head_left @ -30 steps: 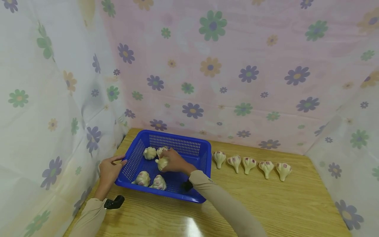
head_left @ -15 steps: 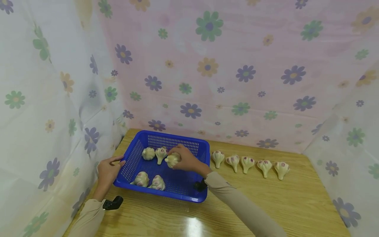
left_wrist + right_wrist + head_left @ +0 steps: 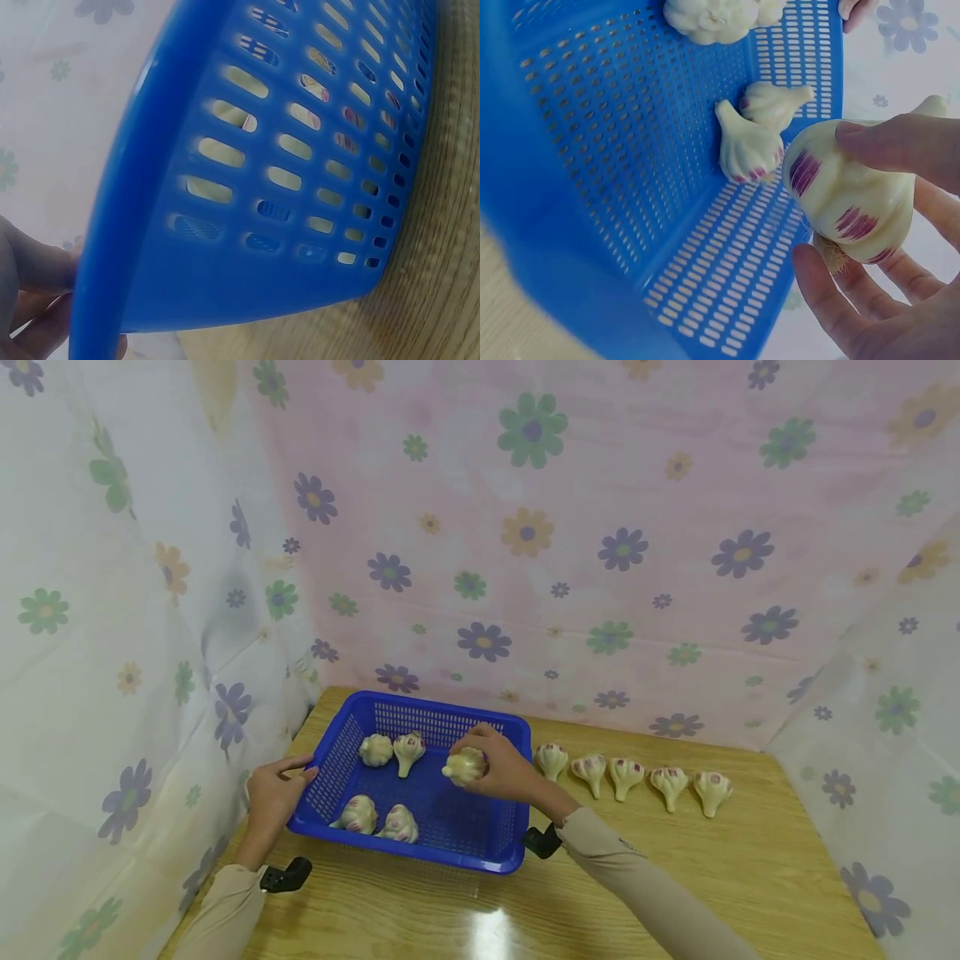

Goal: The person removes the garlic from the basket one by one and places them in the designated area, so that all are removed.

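Observation:
My right hand holds a garlic bulb over the right half of a blue plastic basket. In the right wrist view the thumb lies across this white bulb with purple streaks, and the fingers curl beneath it. At the basket's left end my left hand grips the rim; the left wrist view shows fingers on both sides of that rim. Inside the basket lie two bulbs at the back, one of them this garlic bulb, and two at the front, including this garlic bulb.
Several garlic bulbs lie in a row on the wooden table, right of the basket, stems toward me. Flowered cloth hangs behind the table and along both sides.
My right hand has carried the garlic bulb rightward from among the others in the basket, uncovering the bulb at the back. My left hand stays on the rim.

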{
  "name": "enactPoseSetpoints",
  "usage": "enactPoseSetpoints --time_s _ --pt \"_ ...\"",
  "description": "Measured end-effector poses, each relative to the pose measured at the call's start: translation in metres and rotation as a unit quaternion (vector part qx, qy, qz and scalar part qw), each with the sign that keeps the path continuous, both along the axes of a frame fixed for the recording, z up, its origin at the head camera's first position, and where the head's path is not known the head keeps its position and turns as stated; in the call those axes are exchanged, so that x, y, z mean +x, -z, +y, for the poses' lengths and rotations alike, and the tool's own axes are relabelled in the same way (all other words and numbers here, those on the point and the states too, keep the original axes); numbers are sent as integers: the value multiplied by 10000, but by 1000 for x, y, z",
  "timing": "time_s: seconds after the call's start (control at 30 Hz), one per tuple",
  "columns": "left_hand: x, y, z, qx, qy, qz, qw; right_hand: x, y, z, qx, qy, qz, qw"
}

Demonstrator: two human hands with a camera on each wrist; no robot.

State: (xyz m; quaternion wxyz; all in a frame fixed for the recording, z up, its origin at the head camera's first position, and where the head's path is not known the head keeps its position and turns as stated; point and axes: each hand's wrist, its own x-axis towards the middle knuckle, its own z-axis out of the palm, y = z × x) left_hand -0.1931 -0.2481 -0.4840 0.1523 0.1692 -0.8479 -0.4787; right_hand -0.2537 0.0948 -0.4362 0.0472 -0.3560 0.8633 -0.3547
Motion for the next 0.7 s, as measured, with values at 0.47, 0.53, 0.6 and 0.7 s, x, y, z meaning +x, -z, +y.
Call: enactPoseSetpoints --time_s 0.47,0.53,0.6,0.7 --pt "0 -1 1 -54 -7 4 10000 13 -11 41 -249 113 22 9996" --pt "0 0 1 -76 -6 -10 10000 15 -10 47 -252 119 18 9996" --pt "0 2 1 -104 -21 -8 9999 16 -8 51 -262 141 51 9995" --pt "-1 4 0 -119 -58 -3 9999 19 -8 57 -254 252 139 9993"
